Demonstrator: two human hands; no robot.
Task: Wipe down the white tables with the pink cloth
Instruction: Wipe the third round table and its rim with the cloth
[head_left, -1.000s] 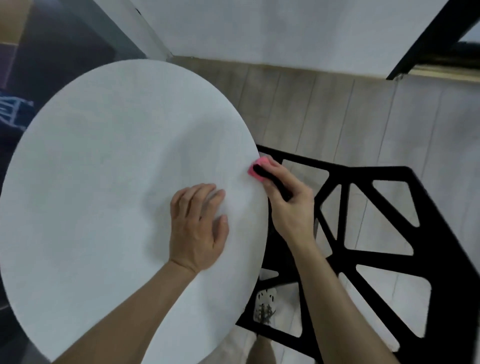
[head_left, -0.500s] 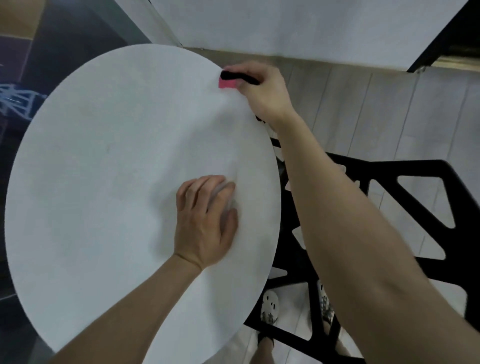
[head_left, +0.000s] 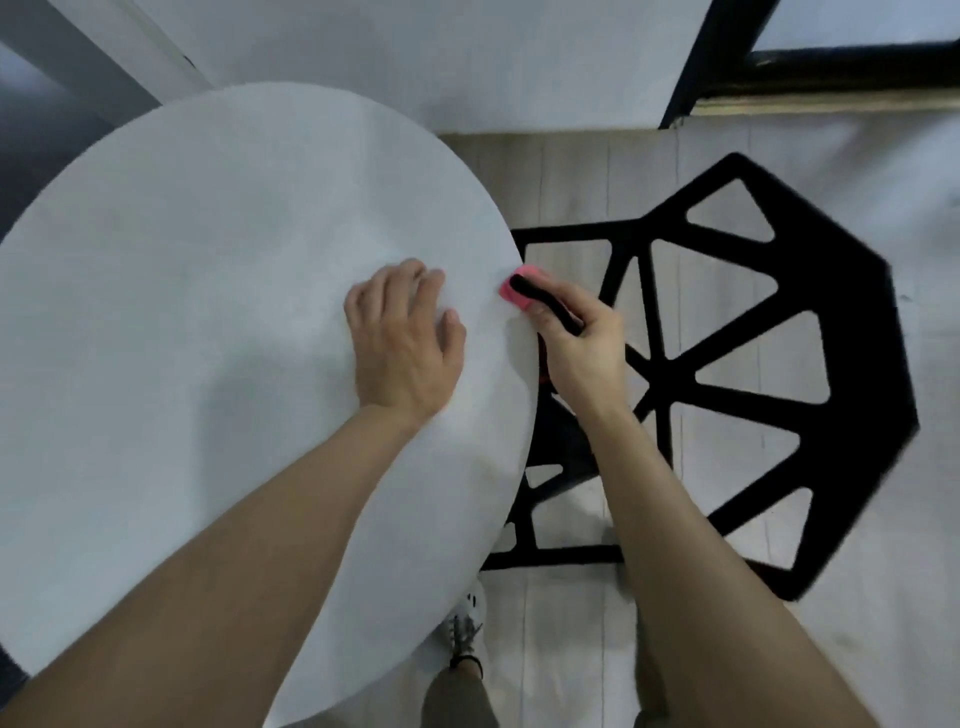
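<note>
Currently the small pink cloth sits at the right rim of the round white tabletop. It is pinched in the curled fingers of the right hand, which hangs mostly past the edge. The left hand lies flat on the top, fingers relaxed, bracing it. My worry: 1 stroke overrunning the rim could drop the cloth onto the black open-frame chair below.

Left hand flat; right hand curled (forearms bare)
</note>
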